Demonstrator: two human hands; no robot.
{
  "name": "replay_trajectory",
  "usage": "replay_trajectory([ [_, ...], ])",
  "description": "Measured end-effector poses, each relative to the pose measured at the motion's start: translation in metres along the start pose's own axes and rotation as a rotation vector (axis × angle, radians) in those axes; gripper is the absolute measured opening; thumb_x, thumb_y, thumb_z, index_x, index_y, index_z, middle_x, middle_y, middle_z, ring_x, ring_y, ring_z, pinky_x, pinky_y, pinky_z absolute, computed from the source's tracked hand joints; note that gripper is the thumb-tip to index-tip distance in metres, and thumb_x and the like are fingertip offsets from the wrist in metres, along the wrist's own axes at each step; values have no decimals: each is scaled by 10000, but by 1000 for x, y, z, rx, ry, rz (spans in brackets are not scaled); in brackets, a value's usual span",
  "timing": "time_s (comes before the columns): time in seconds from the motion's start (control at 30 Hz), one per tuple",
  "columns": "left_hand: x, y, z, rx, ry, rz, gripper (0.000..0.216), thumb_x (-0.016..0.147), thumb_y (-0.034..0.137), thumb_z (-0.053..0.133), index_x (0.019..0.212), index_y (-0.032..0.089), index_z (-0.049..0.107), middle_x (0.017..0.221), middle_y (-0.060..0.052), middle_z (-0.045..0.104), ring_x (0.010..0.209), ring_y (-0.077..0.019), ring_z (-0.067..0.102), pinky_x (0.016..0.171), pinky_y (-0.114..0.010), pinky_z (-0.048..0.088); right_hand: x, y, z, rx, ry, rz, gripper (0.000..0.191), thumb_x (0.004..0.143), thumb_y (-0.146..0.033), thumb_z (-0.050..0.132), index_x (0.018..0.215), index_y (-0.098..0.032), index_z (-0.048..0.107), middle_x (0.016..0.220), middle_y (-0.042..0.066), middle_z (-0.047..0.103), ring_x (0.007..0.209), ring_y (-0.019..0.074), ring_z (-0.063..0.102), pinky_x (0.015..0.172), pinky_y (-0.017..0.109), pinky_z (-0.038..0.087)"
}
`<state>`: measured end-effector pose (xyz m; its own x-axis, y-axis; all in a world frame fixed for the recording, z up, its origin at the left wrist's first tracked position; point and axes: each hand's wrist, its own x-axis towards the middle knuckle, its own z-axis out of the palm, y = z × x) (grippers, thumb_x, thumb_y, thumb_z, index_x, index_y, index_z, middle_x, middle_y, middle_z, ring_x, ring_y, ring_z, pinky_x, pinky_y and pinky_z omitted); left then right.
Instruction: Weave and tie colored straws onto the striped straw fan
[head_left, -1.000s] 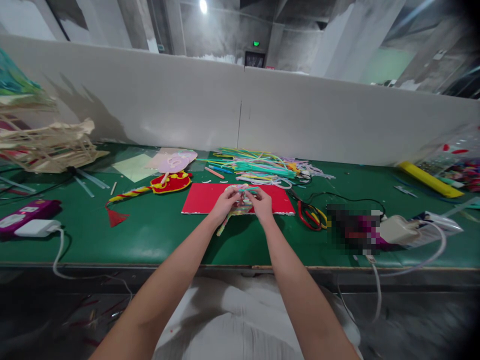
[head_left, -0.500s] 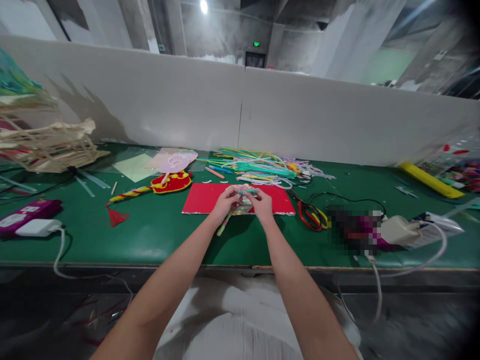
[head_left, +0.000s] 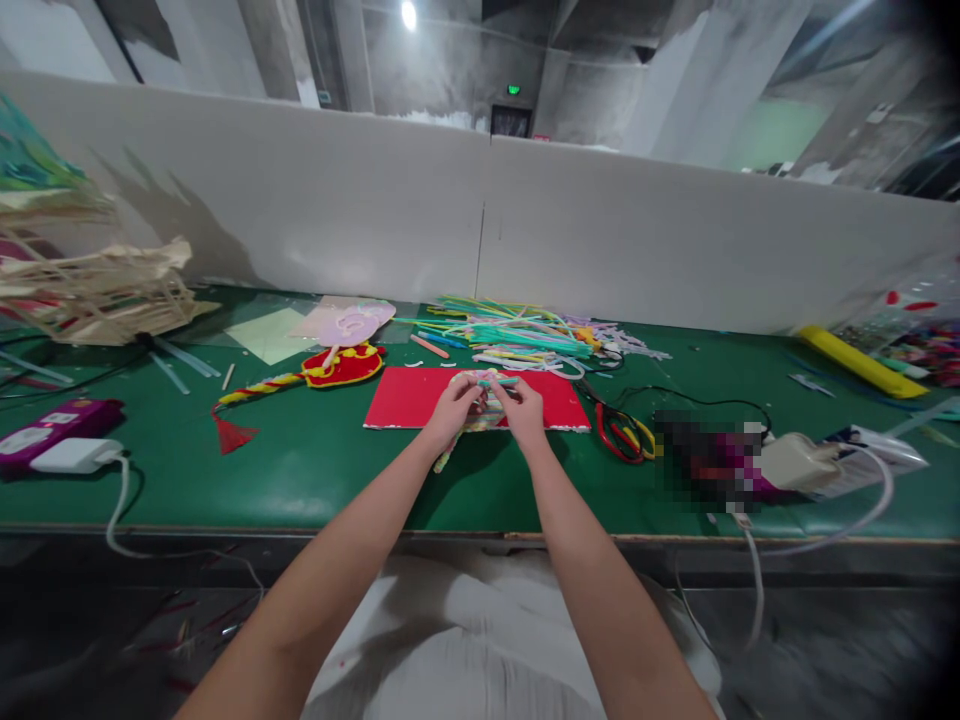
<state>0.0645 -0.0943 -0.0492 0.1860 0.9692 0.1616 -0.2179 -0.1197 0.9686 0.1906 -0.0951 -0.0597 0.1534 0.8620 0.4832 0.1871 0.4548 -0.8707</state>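
Now, in the middle of the frame, over a red board (head_left: 401, 397), the left hand (head_left: 452, 406) seems to pinch a stripy piece (head_left: 486, 415) while the right hand (head_left: 526, 405) pinches a little green strip (head_left: 508, 381), perhaps fitting it on, so any next move would need small, steady pinches.

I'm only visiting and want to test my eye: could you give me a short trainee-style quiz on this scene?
1. True or false: the red tassel lies to the left of the red board.

2. Where is most of the loose pile of coloured stems?
A) On the person's lap
B) Beyond the red board's far edge
C) Left of the red tassel

3. Fill in: the thin strip at the fingertips of the left hand and right hand is coloured ____.

Key: 1 true; 2 B; 3 turquoise.
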Motion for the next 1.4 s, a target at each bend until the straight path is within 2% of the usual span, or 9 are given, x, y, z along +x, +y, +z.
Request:
replay_trajectory([
  [0.13,3,-3,-3,41,6,40,123,728,268,494,676,160,464,582,32,480,547,-81,472,549,-207,394,0,0,0,3,-14,-14,267,702,-417,574,791,-180,658,833,48,655,817,184,594,706,289,479],
  [0.27,5,-4,-6,185,36,113,117,745,239,456,656,163,450,563,40,466,553,-81,460,578,-205,388,0,3,1,28,-41,3,263,690,-401,591,829,-194,673,907,50,658,876,199,592,733,304,478],
  [0.37,4,-4,-8,299,33,152,108,755,243,447,677,167,449,589,38,462,574,-87,456,591,-209,387,1,6,1,33,-42,10,254,694,-395,588,826,-195,675,891,47,661,866,201,597,730,312,480],
  [0.57,3,-3,-10,556,18,237,89,779,250,430,748,176,470,653,28,462,627,-103,454,613,-220,378,1,9,0,-81,-14,-82,238,721,-394,564,802,-194,665,903,60,650,899,201,579,757,308,464],
  [0.7,2,-1,-10,658,5,264,85,780,233,427,751,172,479,660,24,458,627,-104,437,603,-218,358,0,11,0,-124,-30,-47,290,728,-436,540,813,-187,658,830,56,659,772,187,596,685,296,467],
  [0.83,1,0,-9,669,-24,271,94,778,236,432,739,169,486,656,22,455,614,-103,426,590,-217,351,0,10,0,-173,-20,-21,315,721,-469,531,761,-180,650,761,49,651,698,178,582,659,294,458],
  [1.13,1,-6,-4,426,12,196,129,786,284,445,751,165,482,646,22,490,615,-103,473,616,-221,392,1,2,0,-103,0,31,339,718,-487,524,744,-166,630,748,50,643,678,164,568,644,274,452],
  [1.4,0,-3,-7,611,-24,266,146,803,248,410,846,173,528,718,6,524,662,-112,481,641,-222,383,1,1,0,-97,-15,26,324,725,-486,516,732,-173,600,725,32,618,687,161,559,660,268,442],
])
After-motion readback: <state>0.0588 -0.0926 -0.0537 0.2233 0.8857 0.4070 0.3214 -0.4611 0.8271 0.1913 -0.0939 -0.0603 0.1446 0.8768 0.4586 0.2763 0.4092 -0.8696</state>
